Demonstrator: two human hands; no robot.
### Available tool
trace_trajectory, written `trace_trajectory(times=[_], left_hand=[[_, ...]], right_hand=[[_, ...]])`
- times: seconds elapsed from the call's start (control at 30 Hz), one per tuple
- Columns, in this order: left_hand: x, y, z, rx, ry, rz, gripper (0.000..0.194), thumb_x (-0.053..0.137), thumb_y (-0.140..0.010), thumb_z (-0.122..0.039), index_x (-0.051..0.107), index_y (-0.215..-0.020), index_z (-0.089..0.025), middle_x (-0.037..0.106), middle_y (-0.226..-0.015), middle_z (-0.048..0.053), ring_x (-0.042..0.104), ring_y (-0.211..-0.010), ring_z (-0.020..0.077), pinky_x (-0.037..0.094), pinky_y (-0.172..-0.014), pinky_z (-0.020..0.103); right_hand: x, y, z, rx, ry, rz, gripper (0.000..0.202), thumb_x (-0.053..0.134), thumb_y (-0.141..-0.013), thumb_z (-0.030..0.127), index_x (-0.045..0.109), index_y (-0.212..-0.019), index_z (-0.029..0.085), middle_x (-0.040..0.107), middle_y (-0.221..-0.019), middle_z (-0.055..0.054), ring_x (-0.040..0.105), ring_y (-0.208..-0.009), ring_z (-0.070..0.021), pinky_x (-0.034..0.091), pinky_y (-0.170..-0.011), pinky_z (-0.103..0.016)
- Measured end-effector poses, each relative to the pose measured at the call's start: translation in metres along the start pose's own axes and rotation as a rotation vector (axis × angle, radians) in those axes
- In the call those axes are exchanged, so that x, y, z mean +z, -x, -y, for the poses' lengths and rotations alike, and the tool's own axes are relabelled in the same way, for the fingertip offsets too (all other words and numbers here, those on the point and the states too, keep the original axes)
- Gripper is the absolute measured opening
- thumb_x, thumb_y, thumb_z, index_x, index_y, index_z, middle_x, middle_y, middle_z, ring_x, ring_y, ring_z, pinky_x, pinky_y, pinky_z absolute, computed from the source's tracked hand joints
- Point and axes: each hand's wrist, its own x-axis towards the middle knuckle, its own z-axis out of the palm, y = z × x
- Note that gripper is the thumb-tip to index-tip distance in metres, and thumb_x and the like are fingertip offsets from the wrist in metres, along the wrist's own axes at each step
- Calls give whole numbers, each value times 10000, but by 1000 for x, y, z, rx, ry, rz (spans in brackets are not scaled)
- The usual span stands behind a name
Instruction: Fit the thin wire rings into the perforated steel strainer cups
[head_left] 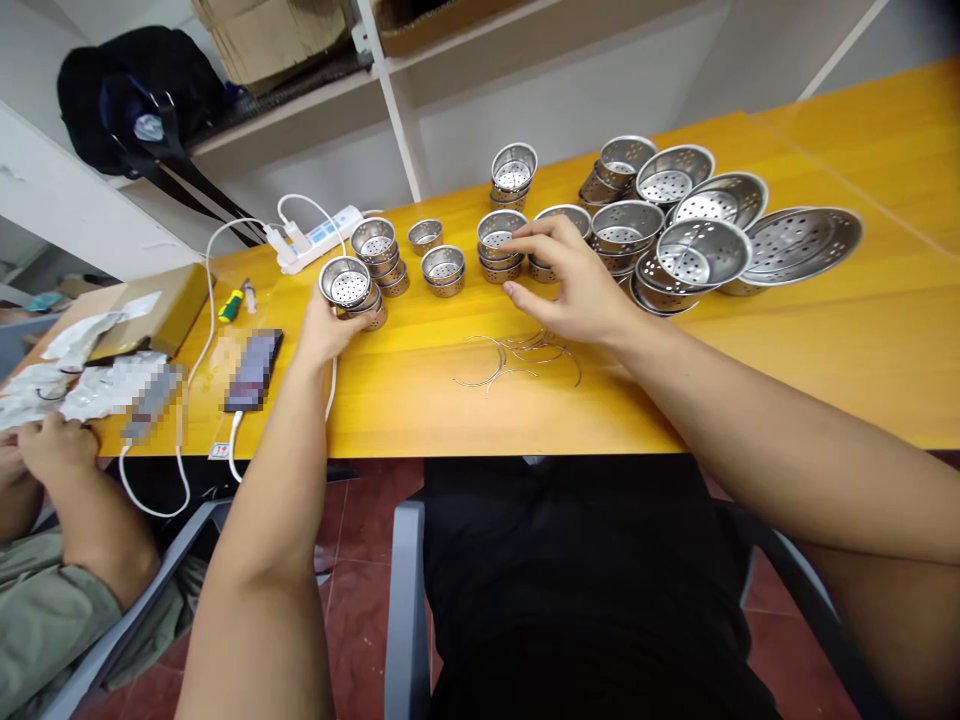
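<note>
My left hand (330, 325) is wrapped round the lower front of a stack of small perforated metal cups (349, 284) at the left. My right hand (564, 280) has its fingers apart, with the fingertips beside a middle stack of cups (500, 240); whether they touch it is unclear. Behind that hand is another stack (564, 218), partly hidden. Two shorter groups of cups, one single-looking (425, 236) and one stacked (443, 270), stand between my hands. Several thin curved wires (499, 365) lie on the yellow table in front.
Larger perforated bowls (701, 255) crowd the right, beside a wide oval one (806, 245). At the left are a power strip (322, 240) with white cables, a phone (253, 370), a green-yellow screwdriver (231, 306) and a cardboard box (161, 315). Another person's hands (56, 445) are at far left.
</note>
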Motion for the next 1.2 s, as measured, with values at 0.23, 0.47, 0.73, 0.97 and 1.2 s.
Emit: trace_trajectory(times=[0.23,0.47,0.73,0.97,1.2], left_hand=[[-38,2,-4,36,-10,-113,1422,1178,-510,-799,462,-1640,-316,545,-1840,190,587,-1709,488,578,-1366,768],[-11,40,-100,780,177,-455,443,804,-1082,-705,717,-1343,-358,777,-1231,29,741,-970,169,709,-930,406],[91,25,-114,398,-409,285,621,743,-1055,-139,603,-1659,-109,558,-1839,292,543,-1835,449,378,-1624,632],[122,-8,-104,173,-367,228,227,787,-1084,-177,744,-1305,-143,610,-1763,311,610,-1776,477,438,-1563,650],[137,-7,-87,148,-189,82,373,980,-952,-197,632,-1076,-241,745,-1417,160,762,-1426,353,593,-1388,583]], right_hand=[[-2,0,2,19,-8,12,503,848,-1038,523,835,-1525,398,770,-1619,-150,718,-1565,-507,565,-1378,-822],[-1,1,5,4,29,16,506,809,-1071,474,818,-1562,351,782,-1594,-168,712,-1552,-509,533,-1394,-801],[-2,1,8,-15,31,21,422,766,-1101,409,830,-1512,339,815,-1504,-157,786,-1362,-446,663,-1209,-682],[-2,0,9,-40,-15,108,239,729,-1114,337,862,-1292,247,880,-1205,-106,772,-914,-272,648,-931,-471],[-3,-1,11,-37,-30,322,338,691,-1135,432,882,-1254,181,898,-1135,-124,730,-828,-227,554,-861,-403]])
